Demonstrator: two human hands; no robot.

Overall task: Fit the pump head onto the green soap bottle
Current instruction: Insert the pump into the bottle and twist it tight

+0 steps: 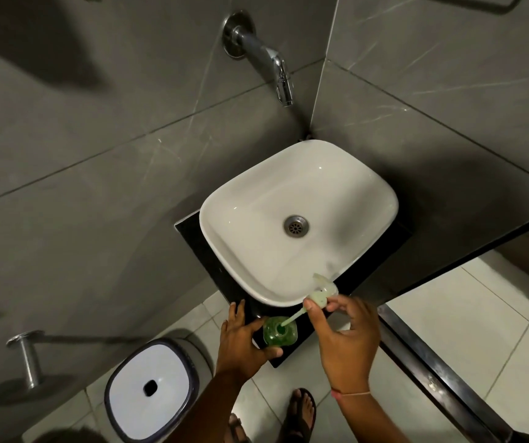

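Observation:
A small clear green soap bottle (280, 331) stands upright on the black counter (192, 235) in front of the basin, its neck uncapped. My left hand (242, 340) wraps around the bottle's left side and steadies it. My right hand (343, 334) pinches the pale pump head (323, 290) between thumb and fingers, tilted up to the right over the basin's near rim. The pump's dip tube (293, 318) slants down to the left, and its tip sits in the bottle's mouth.
A white basin (336, 174) with a metal drain (296, 226) fills the counter. A chrome tap (266, 59) juts from the grey tiled wall. A white-lidded bin (151, 386) stands on the floor at the left, with a metal holder (28, 356) on the wall beside it. My sandalled feet (301, 414) are below.

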